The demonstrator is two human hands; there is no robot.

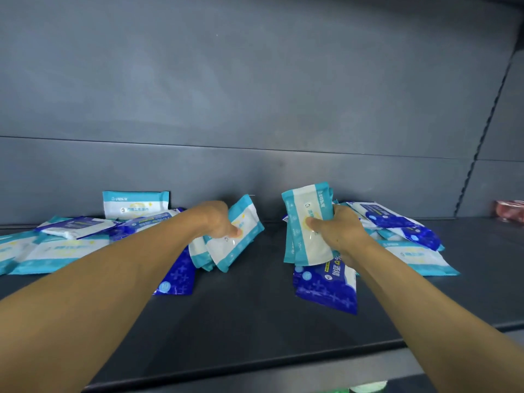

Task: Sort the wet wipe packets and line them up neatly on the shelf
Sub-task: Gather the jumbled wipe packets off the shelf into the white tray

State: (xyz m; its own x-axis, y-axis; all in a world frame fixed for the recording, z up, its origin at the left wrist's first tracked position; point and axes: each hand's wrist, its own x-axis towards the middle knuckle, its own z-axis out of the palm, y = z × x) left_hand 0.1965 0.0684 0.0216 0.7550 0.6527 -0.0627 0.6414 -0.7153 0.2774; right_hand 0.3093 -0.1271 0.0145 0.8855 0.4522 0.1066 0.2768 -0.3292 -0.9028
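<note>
My left hand grips a small stack of teal-and-white wipe packets, tilted above the dark shelf. My right hand holds upright another stack of teal-and-white packets. A dark blue packet lies under the right stack, another dark blue packet under my left forearm. One teal packet stands upright against the back wall. Mixed teal and blue packets lie in a left pile and a right pile.
The grey back panel rises behind the shelf. A red-pink package sits at the far right. The shelf's front edge runs across the bottom. Bare shelf surface shows between my two hands.
</note>
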